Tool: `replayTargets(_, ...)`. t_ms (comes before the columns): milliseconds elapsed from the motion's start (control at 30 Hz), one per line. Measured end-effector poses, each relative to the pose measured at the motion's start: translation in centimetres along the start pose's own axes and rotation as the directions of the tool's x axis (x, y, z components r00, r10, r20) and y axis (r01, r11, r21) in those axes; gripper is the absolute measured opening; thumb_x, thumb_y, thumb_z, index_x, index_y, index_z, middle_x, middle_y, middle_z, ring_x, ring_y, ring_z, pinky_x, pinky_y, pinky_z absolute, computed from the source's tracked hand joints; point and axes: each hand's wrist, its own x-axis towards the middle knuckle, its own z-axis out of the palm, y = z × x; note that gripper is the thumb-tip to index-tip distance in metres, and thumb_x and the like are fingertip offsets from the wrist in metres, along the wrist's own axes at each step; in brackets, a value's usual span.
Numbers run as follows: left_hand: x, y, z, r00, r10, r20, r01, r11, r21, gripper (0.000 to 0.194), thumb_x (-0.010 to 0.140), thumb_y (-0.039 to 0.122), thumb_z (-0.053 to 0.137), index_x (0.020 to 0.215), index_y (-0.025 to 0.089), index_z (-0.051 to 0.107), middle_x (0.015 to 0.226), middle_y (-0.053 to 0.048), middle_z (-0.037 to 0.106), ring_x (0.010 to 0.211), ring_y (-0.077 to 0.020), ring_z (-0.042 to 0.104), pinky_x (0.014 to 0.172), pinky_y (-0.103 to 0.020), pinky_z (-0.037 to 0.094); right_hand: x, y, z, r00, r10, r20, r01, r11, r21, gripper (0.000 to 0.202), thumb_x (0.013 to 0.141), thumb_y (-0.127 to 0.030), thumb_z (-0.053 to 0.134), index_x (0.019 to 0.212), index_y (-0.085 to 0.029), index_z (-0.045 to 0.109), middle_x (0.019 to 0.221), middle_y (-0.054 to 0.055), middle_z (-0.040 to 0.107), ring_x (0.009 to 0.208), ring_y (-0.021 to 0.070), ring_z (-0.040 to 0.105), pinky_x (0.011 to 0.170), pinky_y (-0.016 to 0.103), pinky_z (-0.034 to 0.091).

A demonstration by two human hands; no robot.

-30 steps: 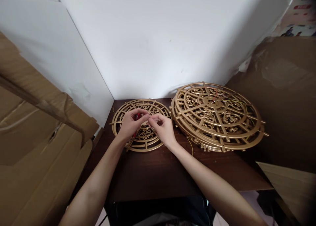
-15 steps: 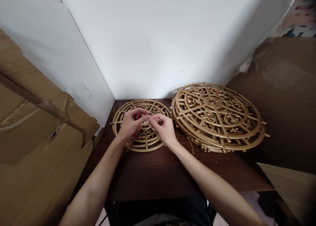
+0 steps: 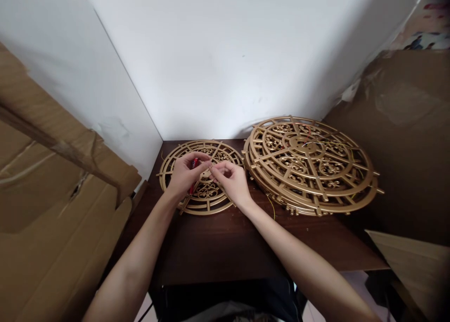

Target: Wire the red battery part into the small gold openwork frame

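Observation:
Both hands meet over the middle of a round gold openwork panel (image 3: 207, 213) lying flat on the dark brown table. My left hand (image 3: 184, 174) is closed, thumb and forefinger pinched together. A slim red object (image 3: 191, 188) is tucked in its palm, showing above and below the thumb; its kind is hard to tell. My right hand (image 3: 232, 179) pinches at the same spot, fingertips almost touching the left ones. Whatever small thing lies between the fingertips is too small to make out.
Several similar gold panels are stacked (image 3: 312, 172) on the right, the top one tilted, with thin wires across it. A yellow wire (image 3: 272, 207) hangs from the stack onto the table (image 3: 218, 251). Cardboard stands at left (image 3: 52, 209) and right (image 3: 404, 148); a white wall (image 3: 225, 59) is behind.
My hands stay pinched over the panel's middle, with only slight shifts of the fingers. The view has moved a little.

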Motion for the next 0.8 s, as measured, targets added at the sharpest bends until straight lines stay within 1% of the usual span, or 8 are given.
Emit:
replayTargets(167,-0.05,0.13,0.09,1.0,-0.022,-0.003,0.022,0.999,-0.031,0.02,0.066,0.027,0.078,0.078,0.014,0.068,0.061,0.003,0.055,0.042,-0.0023,0.033,0.037,-0.018,0.022,-0.02,0.0,0.0,1.0,0.013,0.002,-0.013,1.0,-0.002,0.022,0.077,-0.039,0.068,0.077,-0.017,0.065,0.064,0.002,0.068,0.055,0.0126,0.057,0.057,0.025,0.045)
replayTargets(333,0.0,0.01,0.06,0.999,-0.05,0.02,0.052,0.996,-0.072,0.021,0.067,0.027,0.077,0.08,0.014,0.066,0.056,0.005,0.05,0.039,-0.0017,0.031,0.036,-0.018,0.018,-0.05,0.01,0.02,1.0,0.001,-0.002,-0.001,1.0,-0.03,0.021,0.077,-0.038,0.066,0.076,-0.017,0.065,0.061,0.001,0.066,0.052,0.0119,0.053,0.053,0.024,0.041)
replayTargets(467,0.05,-0.21,-0.07,0.998,-0.053,0.022,0.055,0.996,-0.077,0.02,0.069,0.027,0.075,0.081,0.014,0.066,0.056,0.005,0.048,0.038,-0.0013,0.031,0.036,-0.017,0.017,-0.08,-0.19,-0.01,1.0,-0.009,-0.02,0.008,0.999,-0.035,0.019,0.077,-0.037,0.066,0.076,-0.018,0.065,0.063,0.001,0.067,0.054,0.0122,0.053,0.055,0.025,0.042)
replayTargets(600,0.05,-0.27,-0.13,0.999,-0.045,0.012,0.046,0.998,-0.047,0.018,0.07,0.024,0.073,0.083,0.014,0.067,0.057,0.005,0.048,0.039,-0.0011,0.03,0.035,-0.018,0.017,-0.17,-0.54,-0.05,0.998,-0.029,-0.049,0.028,0.999,-0.027,0.02,0.077,-0.037,0.067,0.077,-0.018,0.064,0.064,0.001,0.066,0.056,0.0128,0.055,0.058,0.026,0.044)
replayTargets(800,0.02,-0.08,-0.05,0.998,-0.055,0.0,0.055,0.998,-0.041,0.018,0.069,0.025,0.072,0.083,0.014,0.066,0.059,0.004,0.049,0.039,-0.0012,0.031,0.035,-0.018,0.018,-0.22,-0.65,0.0,0.997,-0.052,-0.064,0.052,0.999,-0.004,0.02,0.078,-0.038,0.067,0.08,-0.018,0.065,0.066,0.001,0.067,0.057,0.013,0.056,0.058,0.026,0.045)
